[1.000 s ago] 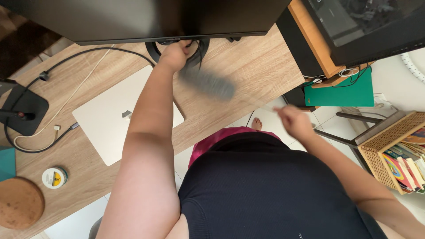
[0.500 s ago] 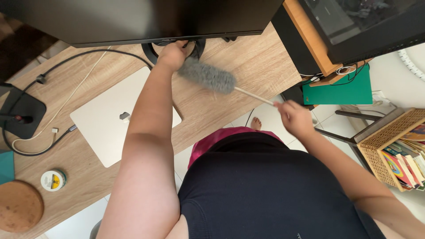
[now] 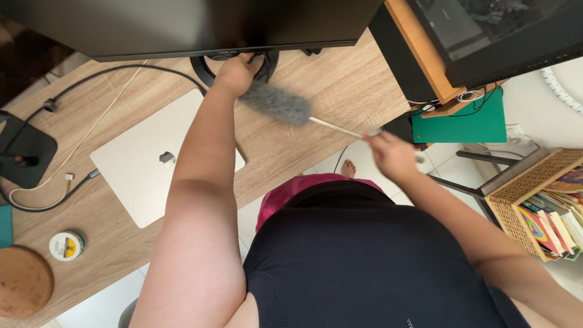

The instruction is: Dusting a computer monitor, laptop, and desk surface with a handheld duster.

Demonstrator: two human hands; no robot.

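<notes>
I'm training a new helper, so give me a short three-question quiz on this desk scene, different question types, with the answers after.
1. True or false: the right hand holds the grey duster by its thin handle.
2. Where does the left hand rest?
A. on the closed silver laptop
B. at the monitor stand under the black screen
C. on the round cork coaster
3. Fill in: the books stand in a woven ____ at the right edge.

Key
1. True.
2. B; its grip reaches the stand's base.
3. Basket, beside the wooden desk.
</notes>
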